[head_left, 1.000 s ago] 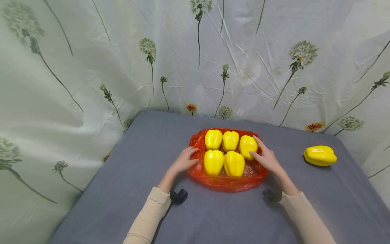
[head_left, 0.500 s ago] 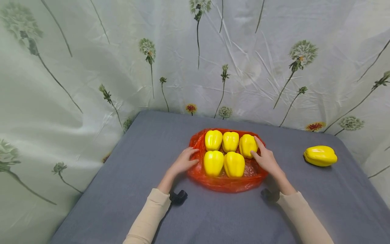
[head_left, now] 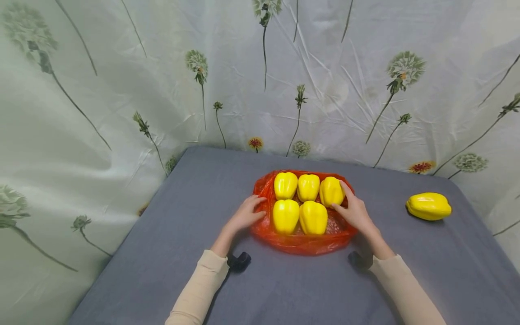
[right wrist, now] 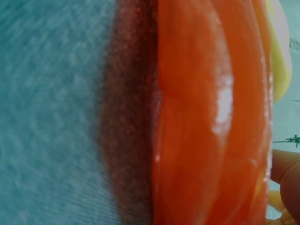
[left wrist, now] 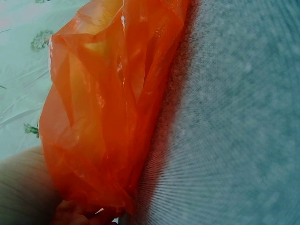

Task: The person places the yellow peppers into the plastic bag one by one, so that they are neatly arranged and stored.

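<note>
An opened red plastic bag [head_left: 302, 246] lies mid-table with several yellow bell peppers in it. Two of them, a left pepper [head_left: 286, 216] and a right pepper [head_left: 313, 218], make the near row. Behind stand a left pepper [head_left: 285, 185], a middle pepper [head_left: 308, 187] and a right pepper [head_left: 331, 191]. My left hand [head_left: 246, 214] grips the bag's left edge; in the left wrist view the orange-looking film [left wrist: 108, 117] hides most of the fingers. With curled thumb and fingers my right hand [head_left: 354, 210] holds the back right pepper, its fingertips partly hidden.
One more yellow bell pepper [head_left: 429, 206] lies on its side at the right of the grey cloth-covered table [head_left: 284, 289]. A flower-printed curtain [head_left: 243, 99] hangs behind and to the left. Dark wrist straps [head_left: 239, 262] show near both cuffs.
The back right pepper has turned more upright in my right hand, and the thumb has slid down to its lower edge. My left hand and the bag stay in place.
</note>
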Tool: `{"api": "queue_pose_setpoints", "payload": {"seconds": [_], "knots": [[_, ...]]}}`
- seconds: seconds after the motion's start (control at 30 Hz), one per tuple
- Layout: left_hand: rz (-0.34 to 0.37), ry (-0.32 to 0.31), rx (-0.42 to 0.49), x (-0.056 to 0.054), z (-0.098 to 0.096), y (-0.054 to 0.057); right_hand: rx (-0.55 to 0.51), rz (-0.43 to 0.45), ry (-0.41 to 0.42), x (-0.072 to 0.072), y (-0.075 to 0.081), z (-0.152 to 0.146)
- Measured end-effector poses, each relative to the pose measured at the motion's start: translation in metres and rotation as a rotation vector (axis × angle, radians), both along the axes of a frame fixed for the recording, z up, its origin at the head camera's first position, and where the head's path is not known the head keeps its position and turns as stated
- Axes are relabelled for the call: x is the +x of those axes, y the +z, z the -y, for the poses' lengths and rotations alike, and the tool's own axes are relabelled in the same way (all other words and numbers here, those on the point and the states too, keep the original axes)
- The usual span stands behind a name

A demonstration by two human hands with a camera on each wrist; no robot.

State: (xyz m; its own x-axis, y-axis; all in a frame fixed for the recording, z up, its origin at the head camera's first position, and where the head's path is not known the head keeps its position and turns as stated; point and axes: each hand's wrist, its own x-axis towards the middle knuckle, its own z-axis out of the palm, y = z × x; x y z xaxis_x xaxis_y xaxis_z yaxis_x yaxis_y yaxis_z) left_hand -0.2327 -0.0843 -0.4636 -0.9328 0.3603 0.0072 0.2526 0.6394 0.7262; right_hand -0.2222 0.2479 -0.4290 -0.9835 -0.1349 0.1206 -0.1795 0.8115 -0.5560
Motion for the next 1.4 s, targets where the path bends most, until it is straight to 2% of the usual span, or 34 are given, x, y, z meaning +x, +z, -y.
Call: {"api": "queue_pose_setpoints", "payload": {"seconds": [0.3, 0.67, 0.93, 1.2, 1.4], "knots": [[-0.022, -0.013, 0.022, 0.0, 0.0, 0.0, -0.059, 0.055, -0.031, 0.011, 0.012, -0.007], [-0.023, -0.01, 0.029, -0.001, 0.001, -0.001, -0.185, -0.086, -0.054, 0.027, 0.022, -0.022], [-0.026, -0.009, 0.033, 0.001, 0.0, -0.001, -0.187, -0.089, -0.122, 0.032, 0.026, -0.036], [-0.021, -0.007, 0.032, 0.001, -0.001, 0.001, -0.158, -0.128, -0.193, 0.038, 0.024, -0.057], [-0.032, -0.006, 0.025, 0.001, -0.001, 0.0, -0.164, -0.116, -0.265, 0.042, 0.021, -0.075]]}}
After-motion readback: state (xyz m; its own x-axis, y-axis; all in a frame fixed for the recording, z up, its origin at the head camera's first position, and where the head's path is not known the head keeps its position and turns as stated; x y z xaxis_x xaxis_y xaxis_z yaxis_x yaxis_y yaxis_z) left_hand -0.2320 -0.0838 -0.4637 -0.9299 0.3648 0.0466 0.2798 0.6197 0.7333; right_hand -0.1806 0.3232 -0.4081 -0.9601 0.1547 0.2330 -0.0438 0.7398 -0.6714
